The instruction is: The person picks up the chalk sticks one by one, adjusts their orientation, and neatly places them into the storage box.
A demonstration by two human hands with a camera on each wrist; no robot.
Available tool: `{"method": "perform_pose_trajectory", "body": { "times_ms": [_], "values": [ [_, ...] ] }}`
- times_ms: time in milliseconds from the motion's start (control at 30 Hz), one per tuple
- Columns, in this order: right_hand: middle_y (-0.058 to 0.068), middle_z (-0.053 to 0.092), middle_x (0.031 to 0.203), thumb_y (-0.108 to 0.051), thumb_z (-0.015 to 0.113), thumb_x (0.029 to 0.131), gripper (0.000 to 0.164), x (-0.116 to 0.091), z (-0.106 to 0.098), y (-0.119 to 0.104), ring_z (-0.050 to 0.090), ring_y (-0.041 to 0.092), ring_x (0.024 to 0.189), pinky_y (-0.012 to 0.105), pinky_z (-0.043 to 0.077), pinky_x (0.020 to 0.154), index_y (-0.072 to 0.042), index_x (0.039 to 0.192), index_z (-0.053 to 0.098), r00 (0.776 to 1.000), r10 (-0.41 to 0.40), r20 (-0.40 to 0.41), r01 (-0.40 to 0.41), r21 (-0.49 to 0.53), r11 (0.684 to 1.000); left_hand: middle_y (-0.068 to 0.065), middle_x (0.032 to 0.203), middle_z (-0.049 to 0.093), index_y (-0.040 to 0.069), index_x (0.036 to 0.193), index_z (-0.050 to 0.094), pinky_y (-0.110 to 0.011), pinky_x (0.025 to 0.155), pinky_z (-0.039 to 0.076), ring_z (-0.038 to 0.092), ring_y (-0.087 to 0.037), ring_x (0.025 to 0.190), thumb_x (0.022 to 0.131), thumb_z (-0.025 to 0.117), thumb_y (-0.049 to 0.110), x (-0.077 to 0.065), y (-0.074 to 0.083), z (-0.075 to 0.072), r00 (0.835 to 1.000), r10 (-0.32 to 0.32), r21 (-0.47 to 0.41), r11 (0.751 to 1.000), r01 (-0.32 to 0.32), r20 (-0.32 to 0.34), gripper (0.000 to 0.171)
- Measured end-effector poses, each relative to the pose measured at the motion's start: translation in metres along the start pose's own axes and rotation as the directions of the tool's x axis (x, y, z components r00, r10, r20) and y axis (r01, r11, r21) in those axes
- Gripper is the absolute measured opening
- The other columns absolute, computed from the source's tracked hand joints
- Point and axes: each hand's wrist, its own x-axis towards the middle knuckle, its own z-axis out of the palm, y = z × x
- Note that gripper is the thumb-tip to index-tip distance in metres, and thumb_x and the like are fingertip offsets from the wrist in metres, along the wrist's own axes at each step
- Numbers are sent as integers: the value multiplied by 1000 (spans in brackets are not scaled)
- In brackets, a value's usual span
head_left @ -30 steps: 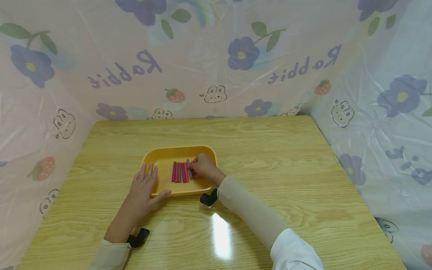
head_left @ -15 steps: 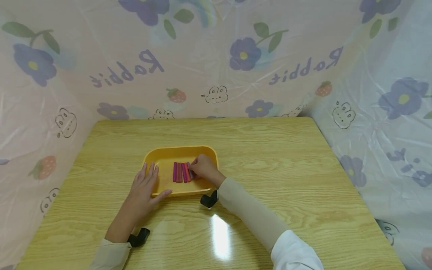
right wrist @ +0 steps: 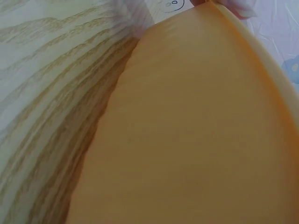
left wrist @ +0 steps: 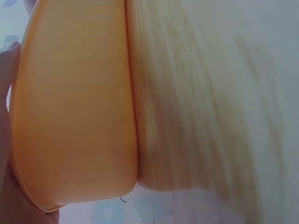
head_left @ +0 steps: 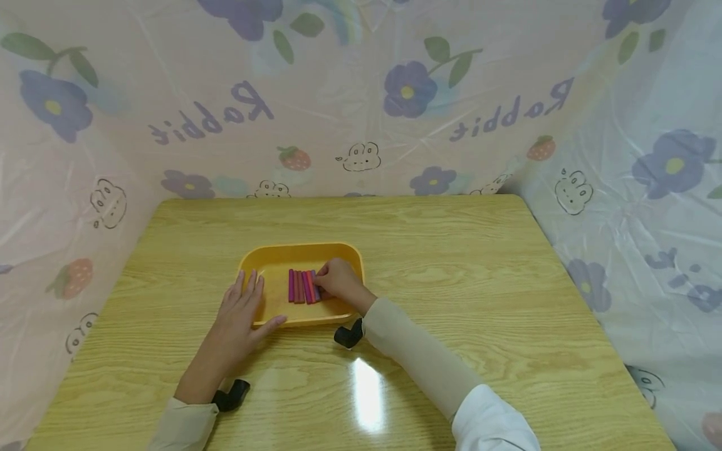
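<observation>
A yellow tray (head_left: 276, 316) sits on the table, holding a row of several slim crayon-like sticks (head_left: 299, 287) in magenta, brown and orange, side by side. At the right end of that row, my right hand (head_left: 341, 279) pinches a bluish-violet stick (head_left: 318, 294), partly hidden by the fingers. My left hand (head_left: 242, 310) rests over the tray's left rim with fingers spread inside and the thumb along the front edge. Both wrist views are mostly filled by the tray's outer wall (left wrist: 79, 107), so the sticks are hidden there.
Wood-grain table (head_left: 451, 269) surrounds the tray. A patterned plastic curtain (head_left: 338, 100) stands behind and along both sides. Black wrist mounts (head_left: 231, 396) hang at each wrist, the right one close to the tray's front right corner.
The violet stick has gone from tilted and slightly apart to lying up against the orange one at the row's right end. My left hand stays in place on the tray.
</observation>
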Motion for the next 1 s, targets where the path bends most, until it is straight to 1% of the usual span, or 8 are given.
{"method": "perform_pose_trajectory", "body": {
  "times_ms": [267,367,467,600,700,767,867,1000],
  "values": [
    [1,65,76,-14,65,87,12,-1,-2,-1,60,9,62,21,49,54,-4,84,71,999,-26,-29,23,-98,995,-20,152,14,-2,147,17,-53,109,9,-5,-30,140,87,51,59,0,-1,-1,1000,1,21,1000,-2,15,92],
    [0,64,79,-17,63,89,14,-4,-5,-3,56,9,64,20,46,55,-5,89,70,995,-92,-37,86,-134,987,-19,152,14,-1,147,16,-52,110,10,-4,-29,140,87,49,60,0,-1,-3,1000,-4,30,1000,3,22,92],
    [-1,63,86,-20,59,92,19,-13,-13,-2,55,8,72,19,47,61,-6,101,68,980,-198,-25,194,-124,973,-18,152,15,-1,147,17,-53,109,13,-3,-29,140,88,49,59,2,-1,-5,1000,-9,17,1000,9,20,90],
    [-1,65,93,-23,55,95,23,-30,-35,2,58,9,81,22,50,67,-8,110,65,925,-379,-36,374,-100,922,-20,152,15,-3,146,17,-55,107,18,-3,-29,140,91,52,51,6,-5,-14,1000,-10,-30,1000,9,-22,85],
    [-2,65,96,-26,54,96,25,-43,-60,11,59,9,84,24,51,69,-10,112,64,856,-507,-99,491,-154,858,-19,152,12,-2,147,16,-57,105,20,-2,-30,140,91,55,44,8,-10,-27,998,1,-42,999,-4,-67,83],
    [-2,64,101,-28,53,96,28,-52,-80,20,59,9,88,26,51,74,-10,114,63,814,-563,-140,533,-204,821,-16,153,10,-1,147,14,-58,104,20,-1,-31,140,91,57,42,9,-16,-37,997,10,-32,999,-12,-83,83],
    [4,62,110,-33,53,95,36,-67,-111,36,56,14,98,35,49,82,-9,121,59,773,-606,-187,543,-300,785,-13,154,8,2,148,12,-60,102,22,-1,-32,140,90,59,41,8,-25,-52,995,22,10,1000,-21,-94,84],
    [7,55,125,-40,54,93,48,-87,-150,57,47,24,115,47,40,94,-12,131,52,766,-598,-237,469,-429,772,-11,155,-1,6,150,5,-63,101,21,-11,-31,139,89,57,46,5,-38,-71,997,11,100,995,-4,-74,89]
  ]
}}
